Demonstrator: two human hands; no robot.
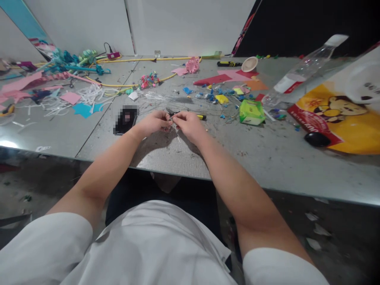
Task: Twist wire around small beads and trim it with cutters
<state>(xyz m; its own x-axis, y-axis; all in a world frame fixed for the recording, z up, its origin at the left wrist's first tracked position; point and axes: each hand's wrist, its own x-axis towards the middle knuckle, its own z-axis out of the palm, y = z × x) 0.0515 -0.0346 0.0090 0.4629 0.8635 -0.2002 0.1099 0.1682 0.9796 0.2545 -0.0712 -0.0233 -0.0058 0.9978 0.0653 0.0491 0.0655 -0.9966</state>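
My left hand (pixel 154 122) and my right hand (pixel 190 123) meet over the grey table (pixel 255 158), fingertips pinched together on a thin piece of wire (pixel 175 130) between them. A loose end of the wire hangs down toward the tabletop. Just behind my fingers lies a dark tool with a yellow tip (pixel 190 115), flat on the table. A bundle of thin clear wires (pixel 162 97) lies farther back. My forearms rest across the table's front edge.
A phone (pixel 126 120) lies left of my hands. A green packet (pixel 251 112), coloured paper scraps (pixel 219 98), a plastic bottle (pixel 303 71), a yellow bag (pixel 341 114) and a black oval object (pixel 317 139) sit to the right. Paper strips and pipe cleaners (pixel 74 63) crowd the far left.
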